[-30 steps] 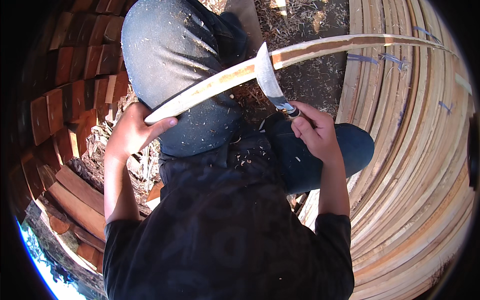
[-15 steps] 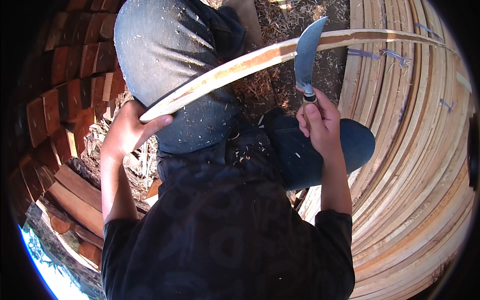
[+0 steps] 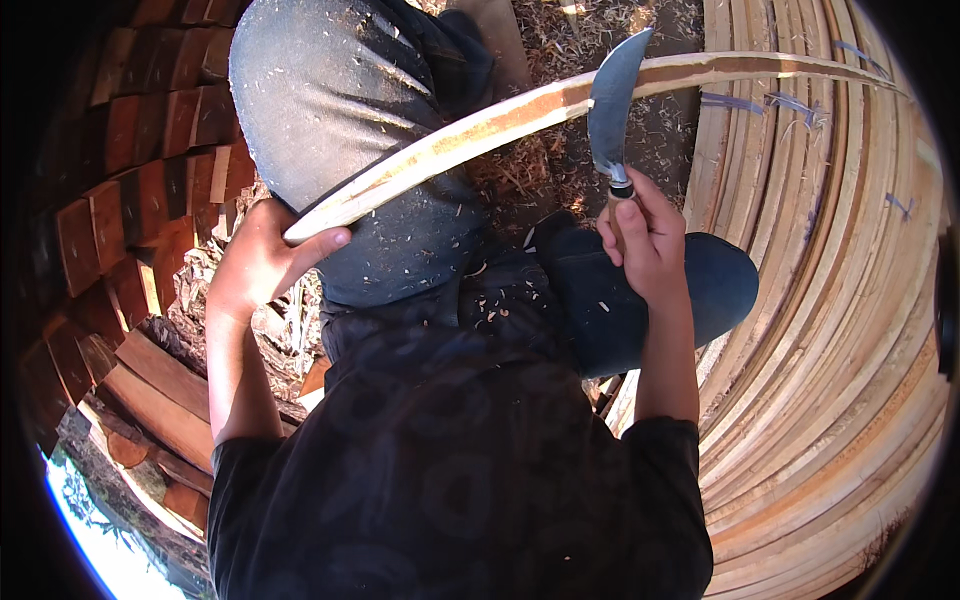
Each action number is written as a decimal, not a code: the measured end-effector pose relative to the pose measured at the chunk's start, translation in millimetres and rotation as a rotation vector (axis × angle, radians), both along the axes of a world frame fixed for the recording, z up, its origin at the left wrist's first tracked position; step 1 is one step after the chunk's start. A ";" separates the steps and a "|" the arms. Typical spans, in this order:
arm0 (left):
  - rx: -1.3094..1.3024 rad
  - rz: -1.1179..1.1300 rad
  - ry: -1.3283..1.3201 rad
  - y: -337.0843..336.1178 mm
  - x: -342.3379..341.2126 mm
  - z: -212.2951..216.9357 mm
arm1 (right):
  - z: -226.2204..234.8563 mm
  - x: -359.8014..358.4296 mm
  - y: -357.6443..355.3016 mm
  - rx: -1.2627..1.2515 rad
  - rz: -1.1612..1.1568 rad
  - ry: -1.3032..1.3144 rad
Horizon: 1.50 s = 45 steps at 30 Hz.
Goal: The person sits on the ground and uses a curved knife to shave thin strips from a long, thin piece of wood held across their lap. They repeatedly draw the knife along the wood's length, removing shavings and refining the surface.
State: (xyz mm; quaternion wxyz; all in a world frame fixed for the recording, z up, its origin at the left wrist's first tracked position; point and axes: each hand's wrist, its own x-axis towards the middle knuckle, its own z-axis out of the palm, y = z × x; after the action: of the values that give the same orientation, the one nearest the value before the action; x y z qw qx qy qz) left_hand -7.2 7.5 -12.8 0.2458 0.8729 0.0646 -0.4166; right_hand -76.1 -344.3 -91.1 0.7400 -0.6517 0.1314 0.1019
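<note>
A long wooden strip, pale with a brown streak along it, lies across my jeans-clad thigh and reaches far to the right. Its near end is gripped by my left hand, thumb on the side toward me and the other fingers hidden beneath. My right hand is closed round the short wooden handle of a curved knife. The wide blade points up and away and crosses over the strip in this view; whether its edge touches the wood I cannot tell.
On the right, many long wooden strips lie side by side, some with purple ties. To the left rises a stack of reddish cut wood blocks. Shavings cover the ground ahead, and some lie on my lap.
The knife and my right hand have shifted only slightly, the blade tip a little farther away. My left hand keeps its hold on the strip.
</note>
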 end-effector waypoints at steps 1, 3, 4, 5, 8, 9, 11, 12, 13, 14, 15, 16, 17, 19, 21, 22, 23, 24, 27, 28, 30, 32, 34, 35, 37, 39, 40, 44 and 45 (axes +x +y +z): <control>-0.030 0.003 -0.044 1.2 -2.8 -2.2 | -1.2 -3.6 1.9 -0.068 0.159 -0.003; -0.092 0.011 -0.131 6.7 -9.0 -8.0 | -1.8 7.2 -10.8 -0.048 0.025 -0.060; -0.171 0.029 -0.124 7.5 -8.3 -9.4 | 0.2 13.3 -12.8 0.080 -0.142 -0.036; -0.122 0.020 -0.075 4.6 -6.3 -7.3 | 1.1 16.0 -13.5 0.208 -0.309 -0.012; 0.008 -0.019 0.029 -2.7 4.0 2.9 | 1.2 2.0 -6.1 -0.056 0.059 0.017; -0.040 -0.011 -0.040 1.3 0.6 -0.3 | 3.7 -0.5 -1.2 -0.016 0.094 0.031; -0.150 0.016 -0.173 9.5 -12.4 -11.8 | 2.1 7.3 -22.3 -0.018 0.052 0.024; -0.182 0.032 -0.119 12.0 -10.1 -12.9 | 0.4 13.1 -19.6 0.173 -0.213 0.034; -0.172 0.036 -0.110 11.6 -9.5 -12.8 | 0.1 11.2 -15.4 0.111 -0.093 0.029; -0.162 0.040 -0.101 10.8 -9.1 -12.6 | -0.1 8.3 -11.6 0.050 0.027 0.023; -0.152 0.043 -0.092 10.4 -8.8 -12.3 | 0.2 5.4 -9.7 -0.012 0.147 0.018; -0.133 0.035 -0.111 12.1 -10.4 -14.6 | 2.6 5.3 -9.9 0.093 0.151 0.078; -0.135 0.025 -0.129 12.2 -9.8 -13.6 | 1.5 7.3 -14.3 0.081 0.077 0.061; -0.141 0.012 -0.159 11.4 -10.7 -13.0 | -2.7 12.5 -27.8 0.055 -0.066 0.033; -0.119 0.010 -0.089 11.7 -8.1 -12.7 | -4.1 14.1 -21.0 0.244 -0.217 -0.006; -0.130 0.019 -0.100 9.6 -6.6 -11.0 | -7.2 11.2 -19.4 0.242 -0.129 0.017; -0.141 0.027 -0.112 8.9 -5.6 -9.8 | -8.7 9.3 -18.0 0.239 -0.041 0.039; -0.132 0.016 -0.121 11.5 -6.8 -10.1 | -0.3 11.6 -26.0 0.095 -0.016 0.092; -0.114 0.004 -0.126 14.6 -9.1 -13.2 | -4.2 18.3 -42.3 0.265 -0.247 -0.048; -0.111 0.004 -0.111 15.2 -9.3 -12.2 | -3.8 17.4 -41.7 0.165 -0.158 -0.022; -0.107 0.005 -0.095 17.2 -10.5 -13.7 | -5.0 12.8 -33.8 -0.033 0.022 0.030; -0.103 -0.007 -0.104 18.5 -7.8 -16.7 | -7.7 7.7 -23.8 0.088 0.043 0.049; -0.100 -0.016 -0.114 17.1 -9.1 -16.1 | -7.2 16.5 -36.6 0.176 -0.098 0.003; -0.095 -0.012 -0.103 14.8 -8.5 -14.6 | -7.2 20.7 -39.5 0.324 -0.257 -0.029; -0.109 0.004 -0.118 9.1 -5.8 -10.1 | -10.5 17.9 -28.0 0.380 -0.252 -0.056; -0.106 0.000 -0.135 9.5 -9.2 -10.9 | -7.0 9.1 -20.5 0.207 0.082 0.072; -0.083 -0.023 -0.130 13.7 -11.6 -13.0 | -3.6 13.4 -29.2 0.082 0.103 0.071; -0.126 -0.001 -0.111 14.3 -7.3 -13.1 | -7.0 22.5 -36.1 0.315 -0.135 -0.061; -0.156 0.033 -0.114 8.9 -7.7 -11.0 | -7.4 16.6 -29.1 0.182 0.021 -0.003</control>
State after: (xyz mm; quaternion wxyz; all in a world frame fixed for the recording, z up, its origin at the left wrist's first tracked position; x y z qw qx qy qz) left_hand -14.9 16.4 -23.8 0.3230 0.8722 0.0321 -0.3660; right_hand -59.5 -373.4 -98.5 0.7952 -0.5833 0.1136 0.1204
